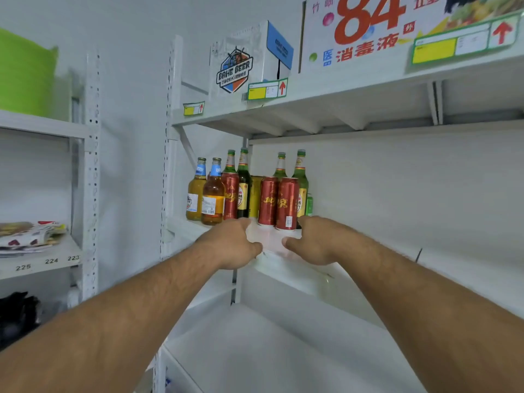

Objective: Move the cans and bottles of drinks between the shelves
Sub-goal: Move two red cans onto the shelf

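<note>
Both hands being held at middle shelf (312,275) edge: left hand (231,243) loosely curled, right hand (310,242) likewise, nothing visibly gripped. Red cans (278,204) being crowded against beer bottles (212,194); careless reach risks toppling neighbours.

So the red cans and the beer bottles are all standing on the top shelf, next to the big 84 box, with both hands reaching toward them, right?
Not quite. The head view shows the red cans and beer bottles standing on the middle shelf, one level below the top shelf that carries the 84 box. The rest holds: the left hand and right hand both reach toward them.
</note>
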